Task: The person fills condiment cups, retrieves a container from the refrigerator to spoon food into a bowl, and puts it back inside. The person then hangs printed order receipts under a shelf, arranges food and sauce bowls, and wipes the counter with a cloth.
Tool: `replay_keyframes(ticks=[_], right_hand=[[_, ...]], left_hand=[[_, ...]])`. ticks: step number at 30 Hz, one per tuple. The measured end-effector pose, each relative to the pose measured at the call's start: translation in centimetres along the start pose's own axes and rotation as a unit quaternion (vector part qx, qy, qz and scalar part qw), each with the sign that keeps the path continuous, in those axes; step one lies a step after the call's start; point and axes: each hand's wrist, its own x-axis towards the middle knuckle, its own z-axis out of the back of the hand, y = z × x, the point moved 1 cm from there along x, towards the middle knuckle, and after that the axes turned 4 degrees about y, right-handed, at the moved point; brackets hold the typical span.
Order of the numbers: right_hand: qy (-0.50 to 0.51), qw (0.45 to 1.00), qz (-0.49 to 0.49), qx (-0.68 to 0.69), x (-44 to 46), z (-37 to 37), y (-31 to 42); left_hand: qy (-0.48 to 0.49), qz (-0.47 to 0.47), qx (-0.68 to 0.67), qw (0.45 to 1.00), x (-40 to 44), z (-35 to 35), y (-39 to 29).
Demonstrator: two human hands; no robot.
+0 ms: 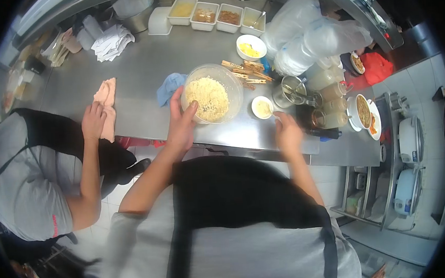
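My left hand (pixel 181 123) is closed on the near left side of a clear plastic bowl (pixel 235 83), its thumb over the rim. Pale yellow crumbly food (pixel 207 99) fills much of the bowl. To the right, my right hand (pixel 289 135) is closed beside a small white bowl (pixel 262 107) with pale contents. Its fingers pinch what looks like a spoon handle at that bowl's rim; the handle is mostly hidden. Behind the clear bowl lie a blue cloth (pixel 171 88) and a pile of wooden clothespins (pixel 251 72).
Several white tubs of ingredients (pixel 205 15) line the back. A white bowl with yellow food (pixel 251 46), a metal pot (pixel 288 91) and squeeze bottles (pixel 334 91) stand right. A co-worker's hand (pixel 94 120) rests on a pink cloth (pixel 107 108) at left.
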Motion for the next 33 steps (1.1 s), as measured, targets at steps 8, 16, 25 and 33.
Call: replay_keyframes(ticks=[8, 16, 25, 33], right_hand=[[-0.038, 0.999, 0.021, 0.014, 0.0, 1.4, 0.4], [0.032, 0.965, 0.216, 0.142, 2.5, 5.0, 11.2], [0.089, 0.987, 0.074, 0.112, 5.4, -0.4, 4.6], [0.222, 0.96, 0.035, 0.167, 3.3, 2.6, 3.0]], left_hand=[[-0.011, -0.011, -0.017, 1.0, -0.9, 1.4, -0.3], [-0.012, 0.065, -0.092, 0.994, -3.2, 2.2, 0.1], [-0.112, -0.099, 0.154, 0.977, -4.5, 13.3, 3.1], [-0.143, -0.029, 0.028, 0.989, -5.8, 10.4, 0.3]])
